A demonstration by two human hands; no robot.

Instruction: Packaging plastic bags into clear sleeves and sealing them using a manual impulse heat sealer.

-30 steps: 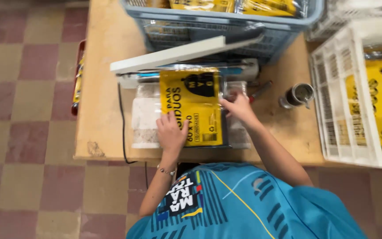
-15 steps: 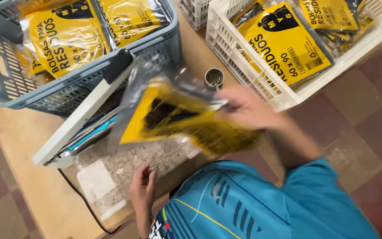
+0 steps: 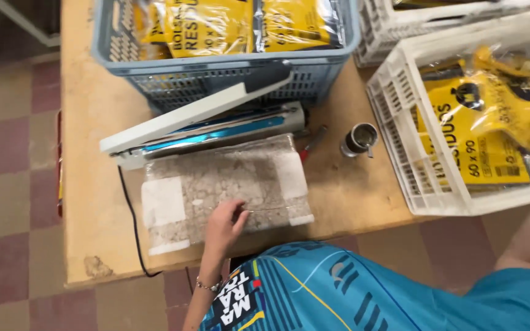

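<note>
My left hand [image 3: 225, 222] rests on a mottled grey slab [image 3: 228, 178] that lies flat on the wooden table [image 3: 93, 110]; its fingers are loosely spread and hold nothing. Just behind the slab stands a white bag sealer [image 3: 197, 125] with its arm raised and a blue strip along its bar. Only my right arm [image 3: 526, 239] shows, at the right edge, reaching towards a white crate [image 3: 394, 132]; its hand is out of frame. A yellow plastic-wrapped pack [image 3: 498, 104] is blurred above other yellow packs in that crate.
A blue-grey crate [image 3: 228, 76] of yellow packs stands at the back of the table. A small metal cup [image 3: 358, 140] and a red-handled tool [image 3: 311, 144] lie between sealer and white crate. A black cable [image 3: 131, 214] runs off the table's front. Tiled floor lies to the left.
The yellow pack that lay on the slab was lifted by my right hand and carried right to the white crate. My left hand stayed on the slab, which is now bare.
</note>
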